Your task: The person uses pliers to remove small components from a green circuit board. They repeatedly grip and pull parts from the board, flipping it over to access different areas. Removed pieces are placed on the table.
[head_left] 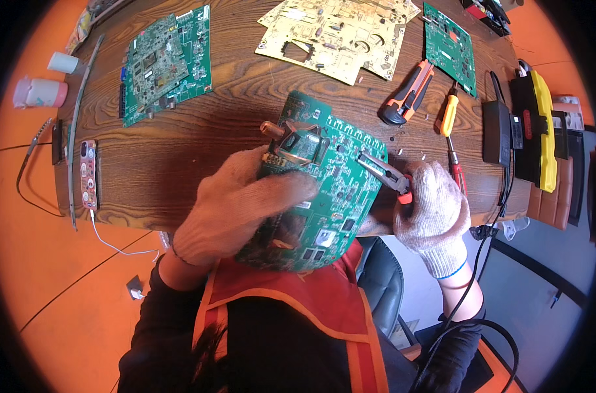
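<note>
My left hand (235, 203), in a white knit glove, grips a green circuit board (327, 190) by its left edge and holds it tilted above the near edge of the wooden table (160, 150). My right hand (432, 209), also gloved, is closed on red-handled pliers (386, 173) whose metal jaws touch the board's upper right part. A brass connector sticks out at the board's top left corner.
On the table lie two more green boards (167, 62) (450, 46), tan boards (337, 33), an orange utility knife (408, 93), a yellow-handled screwdriver (449, 118), a black power adapter (496, 131) and a yellow-black case (535, 128). A phone (88, 173) sits at the left edge.
</note>
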A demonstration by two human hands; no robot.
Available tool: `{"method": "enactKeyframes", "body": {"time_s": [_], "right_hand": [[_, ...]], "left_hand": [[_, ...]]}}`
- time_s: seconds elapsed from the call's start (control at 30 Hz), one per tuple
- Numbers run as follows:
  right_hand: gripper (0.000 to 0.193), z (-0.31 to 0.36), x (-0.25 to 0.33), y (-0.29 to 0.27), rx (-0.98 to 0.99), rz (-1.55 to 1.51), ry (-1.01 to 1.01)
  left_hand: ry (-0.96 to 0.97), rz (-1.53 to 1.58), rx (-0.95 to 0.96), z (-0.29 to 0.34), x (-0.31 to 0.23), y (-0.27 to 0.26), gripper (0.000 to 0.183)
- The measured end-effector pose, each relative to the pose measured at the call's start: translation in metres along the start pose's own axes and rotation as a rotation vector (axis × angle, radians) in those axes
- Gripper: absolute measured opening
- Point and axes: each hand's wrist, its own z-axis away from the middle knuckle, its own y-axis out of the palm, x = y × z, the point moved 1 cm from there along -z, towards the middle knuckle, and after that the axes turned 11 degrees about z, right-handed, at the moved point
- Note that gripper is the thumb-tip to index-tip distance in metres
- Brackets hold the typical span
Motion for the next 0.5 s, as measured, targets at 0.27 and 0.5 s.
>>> {"method": "enactKeyframes", "body": {"time_s": [0.27, 0.5], "right_hand": [[0.048, 0.006, 0.013, 0.006, 0.053, -0.159, 0.129], [0.043, 0.023, 0.022, -0.002, 0.403, -0.693, 0.283]], "left_hand": [[0.231, -0.202, 0.068, -0.005, 0.014, 0.013, 0.028], [0.637, -0.541, 0.018, -0.008, 0.024, 0.020, 0.037]]}}
